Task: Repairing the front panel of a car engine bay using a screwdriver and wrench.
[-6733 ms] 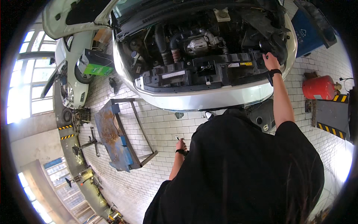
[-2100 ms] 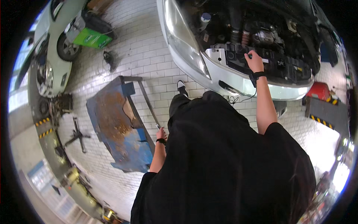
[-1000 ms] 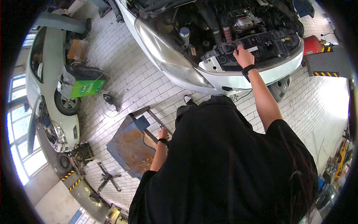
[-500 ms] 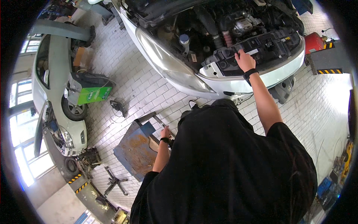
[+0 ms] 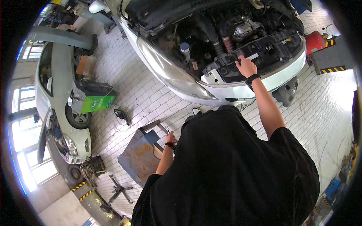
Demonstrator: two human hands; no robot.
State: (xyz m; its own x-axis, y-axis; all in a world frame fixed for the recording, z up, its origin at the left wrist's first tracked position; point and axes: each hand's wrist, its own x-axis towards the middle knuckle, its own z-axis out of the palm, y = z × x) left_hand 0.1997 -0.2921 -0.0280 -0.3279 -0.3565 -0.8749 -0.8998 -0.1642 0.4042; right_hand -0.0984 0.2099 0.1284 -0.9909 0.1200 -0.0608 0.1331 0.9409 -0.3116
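In front of me is a white car [image 5: 181, 92] with its hood raised and engine bay exposed. My right hand [image 5: 247, 67] is over the black front panel [image 5: 269, 49], thumb and forefinger apart near its surface; nothing shows between them. Low on my left, my left hand [image 5: 170, 138] is closed beside the worn blue cart [image 5: 139, 156]. A short metallic piece juts out by its fingers, too small to identify, and my body partly hides this hand. A blue-capped reservoir [image 5: 184, 47] and a ribbed reddish hose [image 5: 227, 44] sit beyond my right hand.
Another light-coloured car [image 5: 58, 101] stands at the left, beside a grey and green machine [image 5: 92, 98]. A small dark device [image 5: 121, 115] with a cord and a metal stand [image 5: 118, 189] rest on the tiled floor. A red cylinder [image 5: 315, 42] is at right.
The view has shifted slightly, so the cart and left car appear farther right and lower. My right thumb and forefinger look more apart; both hands remain in roughly the same places.
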